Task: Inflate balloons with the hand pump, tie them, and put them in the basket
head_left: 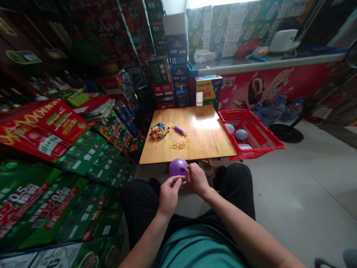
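An inflated purple balloon [177, 167] hangs just off the table's near edge, above my lap. My right hand [197, 179] pinches it at the neck, which points toward me and to the right. Just below the neck, my left hand [170, 191] has thumb and forefinger pressed together; whatever is between them is too small to make out. On the wooden table [206, 143] lie several loose yellow rubber bands [181, 145], a purple balloon pump [180, 130] and a small heap of shiny, colourful wrapped packets [159, 131].
A red plastic basket [259, 128] with pale blue balloons [241, 134] stands against the table's right side. Green beer cartons [69, 197] crowd the left. Boxes [208, 87] stand behind the table. A black round stand base [286, 133] and water bottles [272, 111] are at the right.
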The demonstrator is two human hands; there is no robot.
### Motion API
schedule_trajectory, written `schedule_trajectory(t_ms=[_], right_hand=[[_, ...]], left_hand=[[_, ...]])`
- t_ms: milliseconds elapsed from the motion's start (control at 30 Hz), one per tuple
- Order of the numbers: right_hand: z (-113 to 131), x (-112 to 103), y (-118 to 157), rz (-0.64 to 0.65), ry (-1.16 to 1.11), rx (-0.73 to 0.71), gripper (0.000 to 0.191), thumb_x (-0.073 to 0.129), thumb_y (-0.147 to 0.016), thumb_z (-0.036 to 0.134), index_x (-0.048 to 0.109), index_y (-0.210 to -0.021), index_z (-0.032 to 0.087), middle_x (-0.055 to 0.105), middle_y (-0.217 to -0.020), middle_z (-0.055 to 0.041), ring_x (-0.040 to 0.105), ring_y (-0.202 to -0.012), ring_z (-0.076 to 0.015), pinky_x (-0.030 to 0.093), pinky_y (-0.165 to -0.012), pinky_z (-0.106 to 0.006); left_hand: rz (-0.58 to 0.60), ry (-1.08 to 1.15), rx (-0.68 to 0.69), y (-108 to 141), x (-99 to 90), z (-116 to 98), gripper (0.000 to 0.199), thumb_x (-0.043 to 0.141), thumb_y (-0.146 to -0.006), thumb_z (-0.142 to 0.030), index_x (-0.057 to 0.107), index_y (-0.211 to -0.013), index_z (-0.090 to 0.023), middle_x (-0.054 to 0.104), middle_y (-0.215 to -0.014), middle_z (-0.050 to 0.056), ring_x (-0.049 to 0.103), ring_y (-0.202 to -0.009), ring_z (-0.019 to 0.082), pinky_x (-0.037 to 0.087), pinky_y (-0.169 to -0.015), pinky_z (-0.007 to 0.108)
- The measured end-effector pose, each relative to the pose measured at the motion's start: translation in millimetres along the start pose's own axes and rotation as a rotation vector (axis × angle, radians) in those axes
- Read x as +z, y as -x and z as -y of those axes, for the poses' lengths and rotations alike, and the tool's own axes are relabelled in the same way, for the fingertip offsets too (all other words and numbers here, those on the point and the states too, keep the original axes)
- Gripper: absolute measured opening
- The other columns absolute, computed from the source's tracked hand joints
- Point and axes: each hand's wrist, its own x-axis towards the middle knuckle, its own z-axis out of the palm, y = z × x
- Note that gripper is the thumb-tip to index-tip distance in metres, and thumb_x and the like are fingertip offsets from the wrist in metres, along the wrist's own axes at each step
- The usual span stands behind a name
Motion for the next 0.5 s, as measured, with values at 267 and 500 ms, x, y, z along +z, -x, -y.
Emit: schedule_trajectory(t_ms=[267,500], right_hand=[[15,-1,-1,0.174,-0.199,-0.013,0.017,0.054,-0.099,0.018,0.057,-0.082,0.019,0.065,-0.083,-0.0029,0.059,-0.078,-0.0163,0.044,-0.075,-0.027],[22,-4,-11,0.361,-0.592,0.135,0.021,0.055,-0.100,0.029,0.059,-0.082,0.019,0.059,-0.072,0.0016,0.052,-0.066,-0.0132,0.040,-0.064,-0.024]], left_hand=[[0.039,-0.933,0.784,-19,-23.7,17,0.039,0.054,-0.102,-0.019,0.066,-0.139,-0.023,0.069,-0.142,0.012,0.057,-0.141,0.033,0.030,-0.125,0.063],[0.018,-0.865,0.738,-29,-41.5,24,0.026,0.060,-0.103,-0.025,0.072,-0.126,-0.024,0.077,-0.126,0.009,0.071,-0.122,0.028,0.036,-0.123,0.060]])
